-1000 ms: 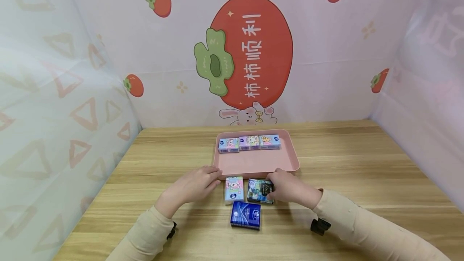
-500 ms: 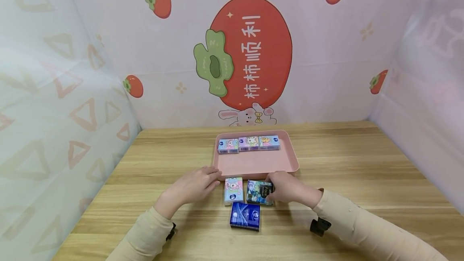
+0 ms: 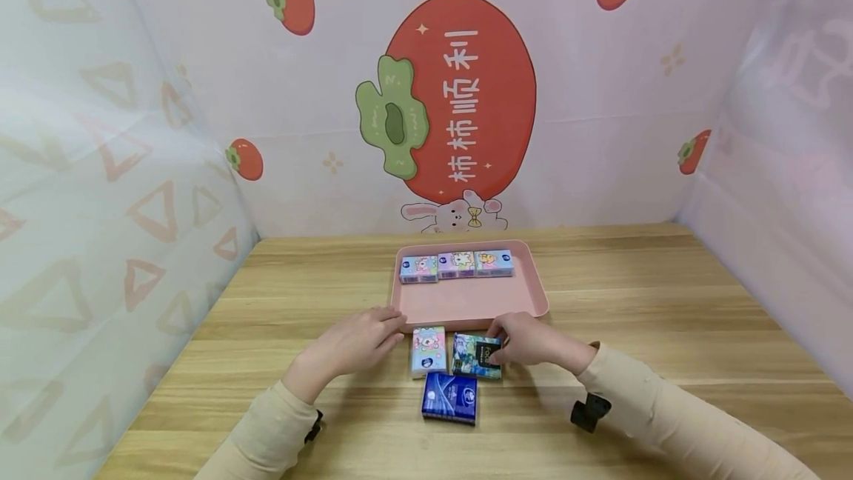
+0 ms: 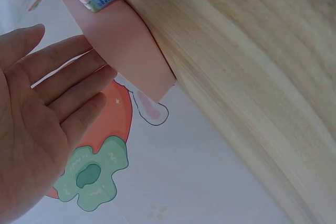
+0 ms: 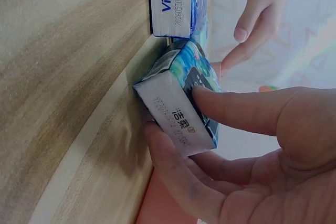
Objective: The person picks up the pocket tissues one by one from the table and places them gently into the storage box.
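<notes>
plainly enough, brand names showed on two packets: the blue packet [image 3: 449, 397] read "vinda" on its white end, beside a stamp beginning 20260530, and the floral packet [image 3: 470, 358] bore "洁柔" on its end over a stamp only partly legible, with a black label on top that seemed to read "face". tall white characters, "柿柿顺利", ran down a big red fruit printed on the backdrop [image 3: 320, 72]. the floral packet lay on the wooden table [image 3: 320, 276] between the two hands, well apart from each other; the right hand [image 3: 533, 341], at its three o'clock, pinched it, thumb on the top face and fingers at the side, though whether that edge was lifted off the wood i could not tell. the left hand [image 3: 355, 341] sat at nine o'clock, its fingers stretched out to the near left corner of the pink tray [image 3: 466, 302] and holding nothing. a pastel cartoon packet [image 3: 429, 352] lay just beside the floral one, also at nine o'clock, so it stood between that packet and the left hand. the blue packet lay close by at seven o'clock. the tray was at twelve o'clock, its near wall standing between the floral packet and the tray floor; inside, three small packets [image 3: 456, 264] formed a row along the far wall.
</notes>
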The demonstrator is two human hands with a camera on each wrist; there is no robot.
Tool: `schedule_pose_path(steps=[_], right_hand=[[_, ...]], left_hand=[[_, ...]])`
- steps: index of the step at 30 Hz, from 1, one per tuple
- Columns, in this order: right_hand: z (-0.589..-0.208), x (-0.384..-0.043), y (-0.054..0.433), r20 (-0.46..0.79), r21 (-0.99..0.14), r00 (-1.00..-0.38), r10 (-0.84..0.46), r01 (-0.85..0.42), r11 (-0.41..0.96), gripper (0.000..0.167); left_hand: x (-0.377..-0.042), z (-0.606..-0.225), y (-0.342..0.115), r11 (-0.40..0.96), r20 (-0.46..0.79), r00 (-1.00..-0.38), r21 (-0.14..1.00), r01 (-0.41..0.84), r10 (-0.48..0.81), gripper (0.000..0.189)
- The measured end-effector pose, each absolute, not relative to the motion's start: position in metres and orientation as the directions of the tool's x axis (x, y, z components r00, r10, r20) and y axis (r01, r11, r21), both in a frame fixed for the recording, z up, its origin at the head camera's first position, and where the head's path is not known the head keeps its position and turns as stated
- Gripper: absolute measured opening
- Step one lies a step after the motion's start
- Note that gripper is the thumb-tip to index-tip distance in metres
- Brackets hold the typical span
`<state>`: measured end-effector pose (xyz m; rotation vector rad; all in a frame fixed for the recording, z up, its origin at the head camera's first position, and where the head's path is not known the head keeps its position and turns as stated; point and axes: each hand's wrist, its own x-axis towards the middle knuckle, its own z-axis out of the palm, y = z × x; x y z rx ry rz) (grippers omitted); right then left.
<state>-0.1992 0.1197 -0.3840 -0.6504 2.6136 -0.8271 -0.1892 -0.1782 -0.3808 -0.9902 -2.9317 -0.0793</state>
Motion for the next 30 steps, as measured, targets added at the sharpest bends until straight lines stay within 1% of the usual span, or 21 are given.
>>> schedule_pose_path(steps=[6,13,19,25,30], right_hand=[[-0.382,-0.201,0.121,-0.155,-0.629,-0.828,-0.539,-0.338,0.7,0.024],[-0.379,-0.203,0.123,-0.162,-0.638,-0.832,-0.53,-0.322,0.7,0.023],[-0.375,-0.206,0.127,-0.147,-0.66,-0.823,-0.548,-0.331,0.675,0.021],[-0.368,-0.208,0.128,-0.162,-0.679,-0.821,-0.548,-0.31,0.666,0.017],[-0.363,-0.209,0.13,-0.148,-0.688,-0.816,-0.559,-0.321,0.65,0.018]], left_hand=[[-0.189,-0.381,-0.179,0.794,0.061,-0.795,0.041,0.607,0.604,0.037],[-0.189,-0.381,-0.178,0.794,0.058,-0.796,0.046,0.606,0.603,0.037],[-0.189,-0.381,-0.178,0.795,0.058,-0.796,0.052,0.605,0.602,0.036],[-0.19,-0.382,-0.178,0.793,0.058,-0.794,0.049,0.607,0.605,0.036],[-0.19,-0.381,-0.177,0.788,0.059,-0.789,0.047,0.614,0.612,0.036]])
